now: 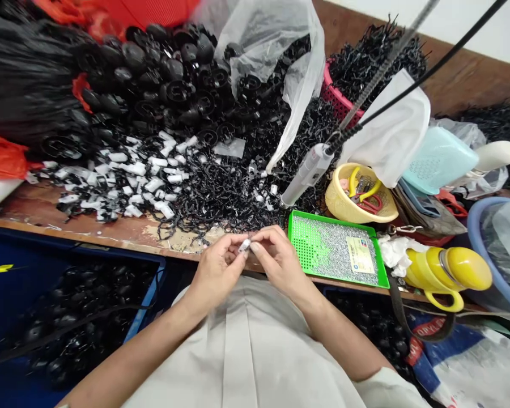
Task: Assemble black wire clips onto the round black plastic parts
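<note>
A small white part (245,245) is pinched between the fingertips of both hands, just over the table's front edge. My left hand (221,262) grips it from the left, its fingers curled. From the right, my right hand (279,259) holds the same part with thumb and forefinger. Beyond them lie a heap of white pieces (153,184) and a spread of thin black parts (221,192). A green tray (292,241) of small metal pieces is beside my right hand. A grey electric screwdriver (308,174) hangs above the black parts.
Black round parts (174,71) are piled at the back beneath a clear plastic bag (272,34). At right are a yellow basket with pliers (344,207), a yellow bottle (446,269) and a blue tub (484,232). A blue bin (142,323) stands below at left.
</note>
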A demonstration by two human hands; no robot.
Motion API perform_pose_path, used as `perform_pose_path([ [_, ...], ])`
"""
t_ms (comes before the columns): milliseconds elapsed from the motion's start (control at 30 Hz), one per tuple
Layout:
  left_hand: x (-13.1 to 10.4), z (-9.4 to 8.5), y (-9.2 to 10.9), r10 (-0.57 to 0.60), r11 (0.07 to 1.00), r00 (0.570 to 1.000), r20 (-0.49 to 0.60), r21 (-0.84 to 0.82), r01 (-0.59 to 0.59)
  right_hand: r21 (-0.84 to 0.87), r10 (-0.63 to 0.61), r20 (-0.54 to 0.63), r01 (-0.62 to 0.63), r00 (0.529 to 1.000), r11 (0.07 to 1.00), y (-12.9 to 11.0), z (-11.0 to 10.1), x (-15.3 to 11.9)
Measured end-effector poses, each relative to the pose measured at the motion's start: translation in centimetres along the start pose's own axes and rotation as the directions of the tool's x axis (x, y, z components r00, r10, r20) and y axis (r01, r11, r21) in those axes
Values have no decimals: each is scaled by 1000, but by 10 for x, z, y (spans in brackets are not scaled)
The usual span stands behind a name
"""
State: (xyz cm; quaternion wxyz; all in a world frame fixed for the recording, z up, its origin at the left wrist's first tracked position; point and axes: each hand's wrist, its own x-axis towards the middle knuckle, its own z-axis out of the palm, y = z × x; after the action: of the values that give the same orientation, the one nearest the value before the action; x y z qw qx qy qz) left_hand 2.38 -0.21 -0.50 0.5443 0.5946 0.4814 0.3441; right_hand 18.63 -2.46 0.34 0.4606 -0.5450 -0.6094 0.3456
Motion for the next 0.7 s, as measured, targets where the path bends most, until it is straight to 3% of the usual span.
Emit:
perform_pose_path([
  [100, 2, -6, 3, -25, 999, 993, 115, -43, 30, -15, -75, 197, 79, 978, 997, -7, -18, 11],
  [200, 4, -9, 9, -33, 997, 981, 192, -56, 44, 39, -10, 304, -2, 953, 999, -8, -26, 20],
  [267, 6, -9, 12, -46, 995, 982, 185, -83, 63, 102, 84, 277, -116, 957, 988, -5, -23, 24],
  [333, 10, -10, 16, -94, 981, 983, 159, -152, 119, 128, 123, 195, -150, 973, 980, -2, -17, 24],
  [433, 16, -10, 20, -236, 906, 961, 146, -325, 272, -1, -28, 101, 29, 995, 1000, -1, -6, 21],
  [533, 21, -8, 22, -331, 818, 928, 170, -440, 372, -243, -197, 173, 236, 965, 941, 0, 2, 19],
  [633, 31, -8, 26, -264, 886, 940, 214, -332, 325, -404, -237, 115, 264, 965, 876, 7, 3, 24],
  [700, 46, -14, 33, -127, 984, 979, 162, -107, 145, -404, -227, 3, 209, 974, 891, 11, -2, 30],
])
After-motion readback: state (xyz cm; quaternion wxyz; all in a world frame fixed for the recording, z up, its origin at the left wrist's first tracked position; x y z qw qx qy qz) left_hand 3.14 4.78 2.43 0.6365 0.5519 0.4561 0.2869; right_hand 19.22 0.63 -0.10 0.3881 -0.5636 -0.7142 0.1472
